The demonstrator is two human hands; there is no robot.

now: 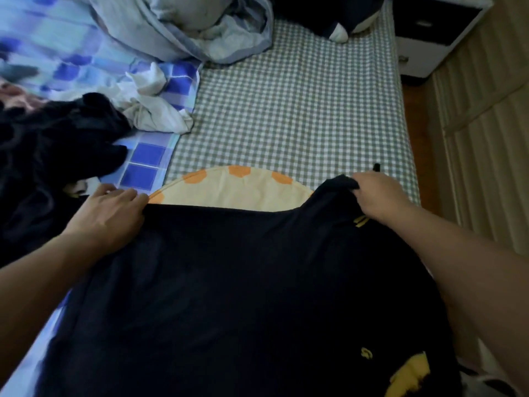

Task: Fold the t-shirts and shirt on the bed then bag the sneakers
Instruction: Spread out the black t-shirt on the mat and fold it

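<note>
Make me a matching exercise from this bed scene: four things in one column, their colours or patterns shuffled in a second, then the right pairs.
Things:
1. t-shirt held by both hands
2. bedsheet
3. round cushion
4. crumpled garment

Looks:
A. white
B. cream with orange spots
C. dark navy with yellow print
D. grey-and-white check

Pairs: 1-C, 2-D, 3-B, 4-A

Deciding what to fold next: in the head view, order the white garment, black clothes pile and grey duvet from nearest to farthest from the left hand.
From the left hand:
1. Black clothes pile, just left of it.
2. White garment, farther up the bed.
3. Grey duvet, at the far end.
</note>
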